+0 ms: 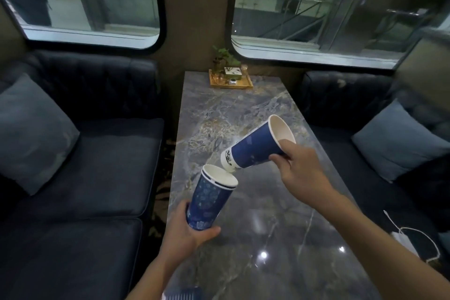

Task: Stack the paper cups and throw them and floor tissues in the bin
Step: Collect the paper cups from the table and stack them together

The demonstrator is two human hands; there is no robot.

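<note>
Two paper cups held over the bench (267,238)

The stacked cups (210,198) were gripped by the left hand (187,234); a tilted cup (258,145) was pinched in the right hand (300,168) fingers.

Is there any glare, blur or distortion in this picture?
Head view: bright lamp glare on the table near the camera; window frames bend from the wide lens; both hands and the cups are fairly sharp; edges look soft and dim.

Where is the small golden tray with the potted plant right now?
In the head view, the golden tray sits at the far end of the marble table, near its left corner, below the wall strip between the two windows.
</note>
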